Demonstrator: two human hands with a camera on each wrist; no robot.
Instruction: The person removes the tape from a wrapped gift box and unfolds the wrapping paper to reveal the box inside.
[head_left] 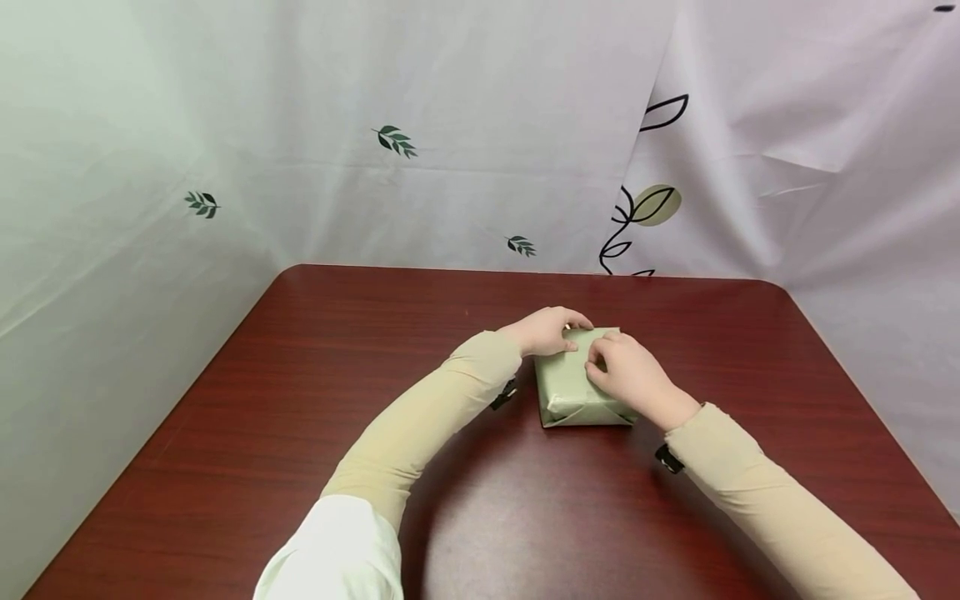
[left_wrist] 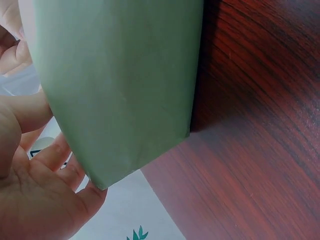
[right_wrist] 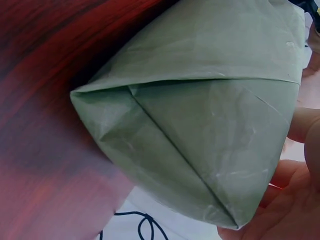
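A box-shaped package wrapped in pale green paper [head_left: 573, 379] lies on the table, with folded paper at its near end. Its folded end flap [right_wrist: 210, 130] fills much of the right wrist view, with a crease running diagonally across. My left hand [head_left: 546, 330] rests over the package's far left part, thumb on the top and fingers spread near the far edge. On the right side of the top, my right hand [head_left: 630, 371] touches the paper with bent fingers, thumb and index close together. Whether anything sits between those fingertips is hidden.
The dark red wood-grain table [head_left: 360, 333] extends around the package. A white curtain with leaf prints [head_left: 465, 167] hangs behind the table and along both sides. Small black devices [head_left: 670, 458] are strapped under both wrists.
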